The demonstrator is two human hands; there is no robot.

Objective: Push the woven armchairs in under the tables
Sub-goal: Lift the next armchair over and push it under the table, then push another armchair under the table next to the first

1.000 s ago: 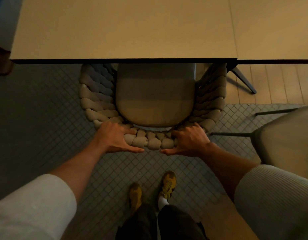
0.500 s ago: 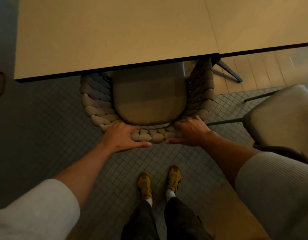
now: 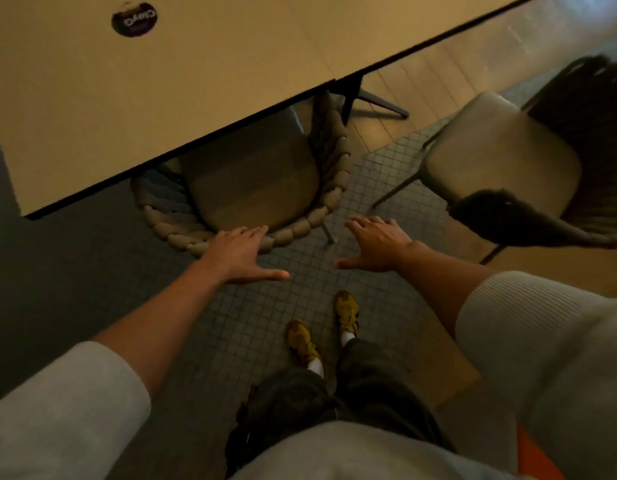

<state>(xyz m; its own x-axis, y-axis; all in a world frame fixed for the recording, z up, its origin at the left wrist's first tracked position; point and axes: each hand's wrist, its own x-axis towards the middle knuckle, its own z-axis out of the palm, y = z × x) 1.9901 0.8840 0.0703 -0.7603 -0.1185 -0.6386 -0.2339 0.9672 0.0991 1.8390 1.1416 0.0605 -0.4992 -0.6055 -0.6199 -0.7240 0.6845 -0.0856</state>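
Black and round, a sticker (image 3: pixel 135 19) on the pale table (image 3: pixel 133 98) carries upside-down lettering, seemingly "ClayG". Beneath the table's dark edge the woven armchair (image 3: pixel 320 188) sits tucked, only its braided back rim showing. The left hand (image 3: pixel 238 253) lies flat and open on that rim, the right hand (image 3: pixel 378 244) hangs spread over bare tiled floor (image 3: pixel 379 174), near a second chair (image 3: pixel 501 164) standing out.

I see a round dark sticker (image 3: pixel 134 19) with pale lettering at upper left. The floor is small grey square mosaic tile (image 3: pixel 265 327), meeting pale wooden floorboards (image 3: pixel 417 81) at upper right. Mustard-yellow sneakers (image 3: pixel 346 311) stand on the tile.
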